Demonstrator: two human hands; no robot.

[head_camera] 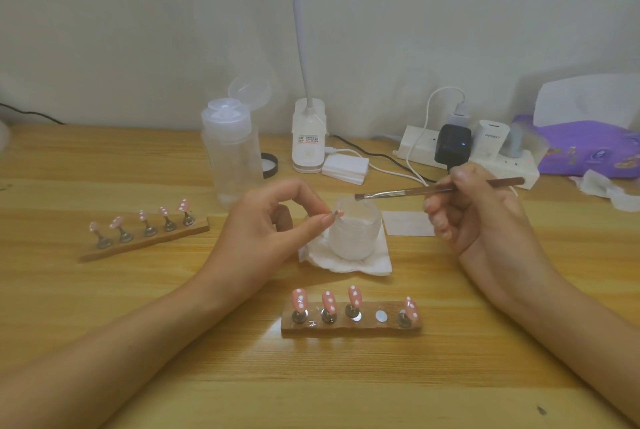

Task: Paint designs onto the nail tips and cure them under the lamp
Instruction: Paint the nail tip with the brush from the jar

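One nail tip (338, 213), largely hidden, seems pinched by the left hand (273, 221); the right hand (474, 210) grips a brush (440, 189).

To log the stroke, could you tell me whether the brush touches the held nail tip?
Apart: the head view shows the jar visible between the brush bristles and the nail tip.

Lamp neck (298, 13) cut off at top edge, lamp base label (308, 138) too small to read, nail tip (339, 213) mostly hidden in fingertips of left hand (273, 221)
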